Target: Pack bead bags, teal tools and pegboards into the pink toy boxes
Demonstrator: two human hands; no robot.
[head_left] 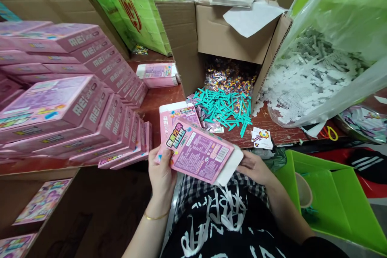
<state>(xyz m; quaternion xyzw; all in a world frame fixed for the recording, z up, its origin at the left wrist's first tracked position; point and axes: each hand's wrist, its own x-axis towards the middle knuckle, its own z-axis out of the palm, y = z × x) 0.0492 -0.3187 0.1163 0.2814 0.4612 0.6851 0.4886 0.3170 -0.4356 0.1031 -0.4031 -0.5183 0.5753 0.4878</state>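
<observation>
A pink and purple cardboard box (198,153) is tilted in front of me, its printed side with a barcode facing up. My left hand (163,165) grips its left end, thumb on top. At the other end a white flap (231,165) stands out. My right hand (255,167) is at that end, its curled fingers partly hidden behind the flap. Just behind lies another pink box (178,117) on the table. Close by are a heap of thin teal plastic sticks (222,105) and several small printed cards (261,138).
Stacked pink boxes (99,117) fill the left side. A cardboard carton (232,36) holds bags of colourful beads (231,76). A clear plastic bag of white pieces (305,84) stands right, above a green bin (338,193). More flat pink boxes (157,74) lie beside the carton.
</observation>
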